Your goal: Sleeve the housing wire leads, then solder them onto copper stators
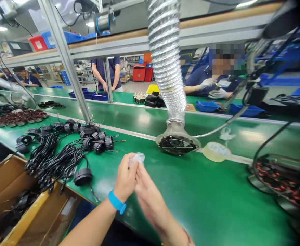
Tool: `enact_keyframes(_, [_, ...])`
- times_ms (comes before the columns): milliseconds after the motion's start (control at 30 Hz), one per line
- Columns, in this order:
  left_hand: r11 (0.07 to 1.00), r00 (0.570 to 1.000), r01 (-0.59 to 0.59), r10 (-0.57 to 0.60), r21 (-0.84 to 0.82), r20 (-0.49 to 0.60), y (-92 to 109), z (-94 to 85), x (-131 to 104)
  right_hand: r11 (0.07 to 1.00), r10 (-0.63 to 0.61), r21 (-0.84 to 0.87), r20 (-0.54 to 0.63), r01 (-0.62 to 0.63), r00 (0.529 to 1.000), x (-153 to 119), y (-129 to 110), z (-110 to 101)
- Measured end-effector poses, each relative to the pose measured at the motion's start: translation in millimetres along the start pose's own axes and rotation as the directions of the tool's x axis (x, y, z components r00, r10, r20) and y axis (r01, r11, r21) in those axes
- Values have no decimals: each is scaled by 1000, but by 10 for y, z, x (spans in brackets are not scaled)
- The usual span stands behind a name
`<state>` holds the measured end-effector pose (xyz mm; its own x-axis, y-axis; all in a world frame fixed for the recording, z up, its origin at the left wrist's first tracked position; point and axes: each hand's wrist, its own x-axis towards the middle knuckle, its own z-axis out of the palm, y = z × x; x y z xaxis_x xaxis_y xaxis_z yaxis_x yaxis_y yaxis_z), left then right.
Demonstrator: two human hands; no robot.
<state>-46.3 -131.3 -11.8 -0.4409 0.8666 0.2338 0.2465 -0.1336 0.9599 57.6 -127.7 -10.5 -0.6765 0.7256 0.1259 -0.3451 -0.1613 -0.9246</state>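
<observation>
My left hand (125, 178), with a blue band at its wrist, is closed around a crumpled piece of clear plastic film (139, 158). Against it presses my right hand (147, 192), its fingers together at the lower edge of the same film. Both hands are held over the green bench (206, 198). To their left lie black cables (69, 157) in bundles, with round black caps (98, 145) at their ends. A single black cap (83, 176) sits nearer to me, its wires pointing toward the bench edge.
A silver duct (166, 51) ends in a fume hood (178, 143) ahead. Right of it lies a roll of clear tape (216, 151). Trays of red and black parts (283, 177) stand far right. An open cardboard box (37, 218) is at lower left. Co-workers (106, 73) are across the bench.
</observation>
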Motion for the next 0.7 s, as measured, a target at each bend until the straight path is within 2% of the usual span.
enact_keyframes(100, [998,999,41,-42,-50,-21,164,441,-61,974,36,-223,-53,-47,998,-204,-85,-165])
enact_keyframes(167, [998,1000,26,-27,-54,-10,241,730,-104,931,43,-356,-116,-82,992,-359,-170,-316])
enact_keyframes(233, [998,997,-64,64,5,34,273,976,-123,899,19,-430,-161,-87,987,-534,-256,-506])
enact_keyframes(333, [941,954,-293,278,167,111,271,1216,-66,900,-35,-436,-139,-29,990,-821,-358,-846])
enact_keyframes(400, [912,947,-322,309,252,92,275,1296,-1,929,-51,-369,-105,9,993,-988,-410,-1071])
enact_keyframes(467, [938,976,-210,217,278,4,294,1341,15,922,-117,-386,-165,45,979,-1081,-449,-1242])
enact_keyframes(533, [973,995,-80,90,215,-36,322,1385,-72,820,-291,-563,-253,104,923,-1070,-463,-1327])
enact_keyframes(567, [988,999,-30,32,154,-8,337,1413,-156,726,-405,-671,-241,151,882,-1031,-459,-1335])
enact_keyframes(633, [998,987,62,-61,-4,148,369,1480,-374,547,-575,-798,-138,253,807,-930,-440,-1309])
enact_keyframes(700, [964,954,179,-122,-194,273,419,1533,-592,486,-651,-813,-92,321,753,-858,-426,-1272])
